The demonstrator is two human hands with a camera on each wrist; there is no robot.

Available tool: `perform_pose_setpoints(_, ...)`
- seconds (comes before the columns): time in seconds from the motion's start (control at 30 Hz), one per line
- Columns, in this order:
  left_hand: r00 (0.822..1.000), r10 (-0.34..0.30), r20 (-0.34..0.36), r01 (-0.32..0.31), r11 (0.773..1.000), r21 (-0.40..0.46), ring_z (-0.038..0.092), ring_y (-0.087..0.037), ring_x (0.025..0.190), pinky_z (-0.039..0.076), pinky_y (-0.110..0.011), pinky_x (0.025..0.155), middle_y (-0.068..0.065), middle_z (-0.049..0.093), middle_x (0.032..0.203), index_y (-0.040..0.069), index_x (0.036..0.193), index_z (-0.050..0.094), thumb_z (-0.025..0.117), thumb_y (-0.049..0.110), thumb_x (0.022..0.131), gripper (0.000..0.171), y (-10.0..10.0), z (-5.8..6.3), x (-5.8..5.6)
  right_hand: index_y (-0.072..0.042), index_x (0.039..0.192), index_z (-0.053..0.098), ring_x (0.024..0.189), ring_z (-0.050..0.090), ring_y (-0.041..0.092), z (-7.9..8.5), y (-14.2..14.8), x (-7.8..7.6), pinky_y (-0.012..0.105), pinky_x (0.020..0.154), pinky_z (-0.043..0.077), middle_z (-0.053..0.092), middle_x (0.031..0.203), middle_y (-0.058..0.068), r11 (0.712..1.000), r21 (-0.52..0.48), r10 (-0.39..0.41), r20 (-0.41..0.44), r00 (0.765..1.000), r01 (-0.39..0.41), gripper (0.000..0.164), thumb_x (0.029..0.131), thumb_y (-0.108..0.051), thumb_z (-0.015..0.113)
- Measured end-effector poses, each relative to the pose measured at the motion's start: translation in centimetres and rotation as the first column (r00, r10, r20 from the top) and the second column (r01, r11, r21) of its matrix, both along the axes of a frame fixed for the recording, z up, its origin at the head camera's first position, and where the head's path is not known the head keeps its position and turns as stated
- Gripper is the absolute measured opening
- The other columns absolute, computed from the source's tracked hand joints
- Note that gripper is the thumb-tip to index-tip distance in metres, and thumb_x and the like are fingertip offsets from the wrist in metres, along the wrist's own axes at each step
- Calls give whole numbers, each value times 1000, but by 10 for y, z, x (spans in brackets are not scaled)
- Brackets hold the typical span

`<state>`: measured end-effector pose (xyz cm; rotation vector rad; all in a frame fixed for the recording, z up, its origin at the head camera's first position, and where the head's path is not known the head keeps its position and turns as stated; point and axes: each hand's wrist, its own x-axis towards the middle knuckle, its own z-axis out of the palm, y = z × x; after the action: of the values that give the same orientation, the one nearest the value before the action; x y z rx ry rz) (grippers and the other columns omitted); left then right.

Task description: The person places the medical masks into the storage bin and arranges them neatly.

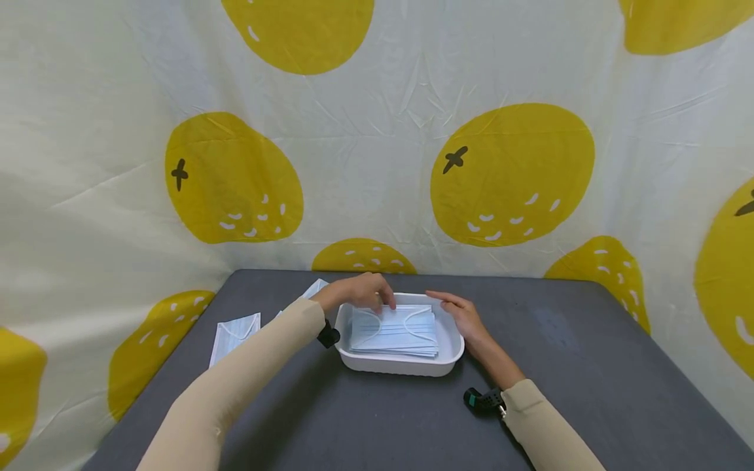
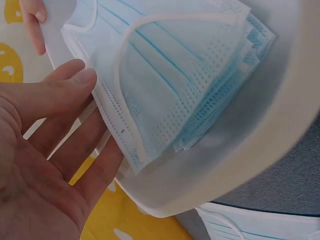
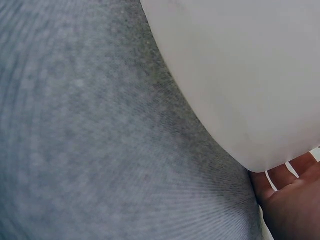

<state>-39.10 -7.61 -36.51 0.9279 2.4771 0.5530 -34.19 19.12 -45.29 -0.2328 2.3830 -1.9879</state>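
Note:
A stack of light blue pleated face masks (image 1: pixel 393 331) with white ear loops lies in a white plastic basin (image 1: pixel 396 365). My left hand (image 1: pixel 366 292) reaches over the basin's back left side. In the left wrist view, its loosely bent fingers (image 2: pixel 102 172) reach the edge of the top mask (image 2: pixel 165 65), and the thumb tip lies beside that edge. My right hand (image 1: pixel 462 318) is at the basin's right side, index finger extended along the rim. In the right wrist view its fingers (image 3: pixel 282 175) lie against the basin's outer wall, partly hidden behind it.
On the dark grey table (image 1: pixel 365 418), one loose mask (image 1: pixel 235 337) lies at the left, partly behind the left sleeve. Another mask (image 1: pixel 313 288) shows behind the left forearm. A white curtain with yellow fruit prints (image 1: pixel 512 173) hangs behind the table.

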Motion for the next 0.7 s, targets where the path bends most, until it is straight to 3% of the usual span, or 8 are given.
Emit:
perform_pose_setpoints(0.1,1000,13,-15,-13,1000,-6,64,-20,114,52,-42,109,-3,75,121,12,113,80,70,-6,91,30,0,-2,2,-5,140,64,145,46,25,-1,0,0,21,112,37,59,150,15,1000,1,-5,-2,1000,5,38,107,-6,46)
perform_pose_setpoints(0.2,999,22,-28,-22,1000,-21,64,-21,119,51,-43,111,-2,75,124,13,113,80,70,-6,90,32,-1,-5,4,-5,141,64,145,46,24,-2,-1,0,15,106,39,58,150,14,1000,1,-3,1,1000,3,38,107,-7,46)
perform_pose_setpoints(0.33,999,24,-41,-24,1000,-9,65,-22,123,51,-42,110,-4,75,126,11,118,78,69,-8,90,35,-2,-7,7,-4,141,63,146,46,26,-3,-2,0,26,114,38,58,151,15,1000,-3,-2,7,1000,2,38,108,-7,45)
perform_pose_setpoints(0.5,997,20,-78,-14,997,75,69,-24,120,54,-40,107,-9,74,128,6,126,73,71,-2,92,34,-7,-6,12,-3,141,63,146,46,30,-4,-1,-1,43,121,35,57,151,16,1000,-4,6,-9,1000,-6,38,108,-7,45)
perform_pose_setpoints(0.7,994,21,-105,-4,987,159,71,-24,116,57,-37,103,-13,72,130,4,129,70,73,10,96,34,-19,-9,19,-4,142,63,146,46,29,-6,1,0,30,116,38,58,151,15,1000,13,7,-16,1000,-6,38,108,-8,45)
